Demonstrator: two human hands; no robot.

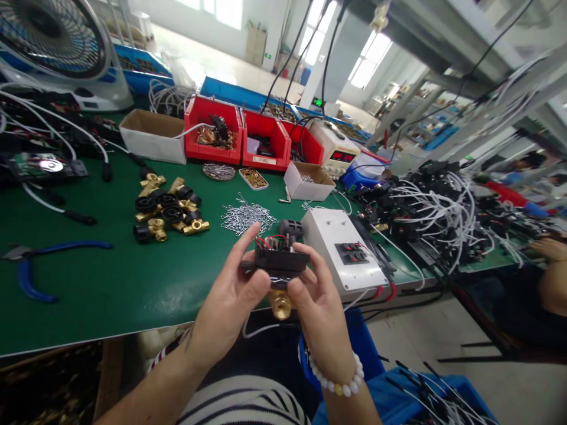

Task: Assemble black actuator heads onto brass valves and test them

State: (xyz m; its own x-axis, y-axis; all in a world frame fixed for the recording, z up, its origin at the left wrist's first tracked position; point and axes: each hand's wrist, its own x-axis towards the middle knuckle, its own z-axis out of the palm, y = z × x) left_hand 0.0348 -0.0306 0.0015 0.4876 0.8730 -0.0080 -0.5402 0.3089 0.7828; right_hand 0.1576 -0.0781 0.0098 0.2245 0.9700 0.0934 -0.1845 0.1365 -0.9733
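Between both hands, over the table's front edge, I hold a black plastic valve assembly point(282, 260) with a brass threaded fitting point(280, 304) below it. Red wires and small parts show on its upper side. My left hand point(233, 295) grips its left side, thumb in front and index finger stretched up. My right hand point(316, 295) wraps round the right side, its thumb just above the brass fitting. Just beyond lies a pile of metal clips point(248, 217). Several brass fittings with black caps point(170, 206) lie to the left. Behind the fingers sits a black cylindrical part point(290, 228).
Blue-handled pliers point(33, 260) lie at left on the green table point(101, 295). A white test box point(341, 251) stands close to my right hand. Red bins point(212, 133) line the back. Heaped black units with white cables point(434, 200) fill the right. A person's arm point(553, 265) shows at far right.
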